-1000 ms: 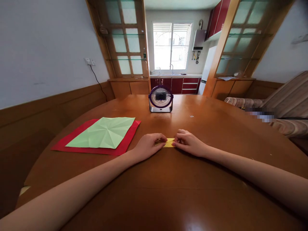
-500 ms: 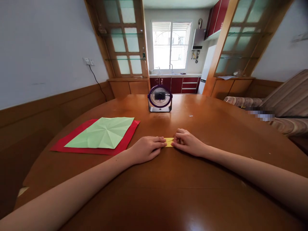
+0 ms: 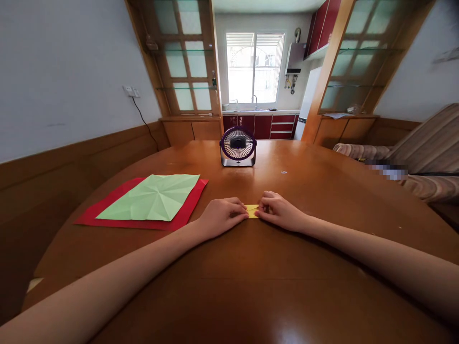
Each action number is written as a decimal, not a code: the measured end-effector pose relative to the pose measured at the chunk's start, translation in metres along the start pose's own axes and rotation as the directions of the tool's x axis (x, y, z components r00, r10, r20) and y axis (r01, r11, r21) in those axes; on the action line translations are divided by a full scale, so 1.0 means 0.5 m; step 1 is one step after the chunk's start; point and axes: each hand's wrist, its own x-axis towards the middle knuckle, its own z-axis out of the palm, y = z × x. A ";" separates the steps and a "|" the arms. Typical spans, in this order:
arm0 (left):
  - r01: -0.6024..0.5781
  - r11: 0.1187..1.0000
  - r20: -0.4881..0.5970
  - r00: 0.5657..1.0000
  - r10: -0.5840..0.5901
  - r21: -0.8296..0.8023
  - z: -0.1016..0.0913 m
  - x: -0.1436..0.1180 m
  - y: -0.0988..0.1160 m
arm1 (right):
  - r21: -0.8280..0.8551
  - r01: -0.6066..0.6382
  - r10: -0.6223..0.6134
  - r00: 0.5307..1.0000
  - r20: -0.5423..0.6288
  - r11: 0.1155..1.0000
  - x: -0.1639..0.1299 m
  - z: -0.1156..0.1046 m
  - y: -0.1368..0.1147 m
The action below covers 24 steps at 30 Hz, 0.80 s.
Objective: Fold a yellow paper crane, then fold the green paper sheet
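Both hands meet near the middle of the brown wooden tabletop (image 3: 251, 267), the bare forearms running in from the lower corners of the view. Left hand (image 3: 220, 217) lies palm down with curled fingers, its fingertips pressing on the left end of a small yellow folded paper (image 3: 253, 210). Right hand (image 3: 279, 210) is bunched at the paper's right end, fingers bent close together and pinching or pressing that end; which of the two cannot be told, since the fingers hide the edge. Only a short strip of the yellow paper shows between the two hands, flat on the wood.

At about ten o'clock from the hands, near them but not touching, a red sheet (image 3: 107, 215) lies flat, and a creased light green sheet (image 3: 154, 196) rests on top of it, with fold lines radiating from its middle. At twelve o'clock, well beyond the hands, a small purple desk fan (image 3: 238, 145) stands upright on the far part of the tabletop, its grille facing the person. Past the table's far edge is a kitchen with red cabinets (image 3: 267, 125) beneath a bright window (image 3: 255, 67). At two o'clock, off the table, a striped sofa (image 3: 416, 157) stands against the wall.
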 end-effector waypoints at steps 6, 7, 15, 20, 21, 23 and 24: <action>0.094 0.991 -0.023 0.995 -0.097 -0.094 0.008 0.015 -0.005 | -0.007 0.025 -0.025 0.999 -0.040 1.000 -0.005 -0.003 -0.006; 0.095 0.990 -0.020 0.995 -0.097 -0.103 0.009 0.015 -0.007 | 0.002 0.039 -0.038 0.997 -0.067 0.999 -0.006 -0.005 -0.008; 0.068 0.993 -0.035 0.997 -0.072 -0.098 0.010 0.012 -0.012 | -0.047 0.461 -0.461 0.887 0.016 0.886 -0.031 -0.035 -0.006; 0.037 0.995 -0.035 0.999 -0.040 -0.091 0.013 0.011 -0.021 | -0.183 0.573 -0.543 0.817 0.193 0.799 -0.035 -0.038 -0.002; 0.030 0.995 -0.032 0.999 -0.033 -0.096 0.013 0.012 -0.023 | -0.207 0.576 -0.538 0.815 0.213 0.791 -0.035 -0.038 -0.002; 0.013 0.992 -0.022 1.000 -0.016 -0.125 0.011 0.012 -0.026 | -0.246 0.572 -0.521 0.818 0.245 0.782 -0.033 -0.038 -0.005; 0.006 0.989 -0.011 1.000 -0.007 -0.146 0.009 0.012 -0.028 | -0.258 0.570 -0.514 0.819 0.256 0.780 -0.033 -0.038 -0.006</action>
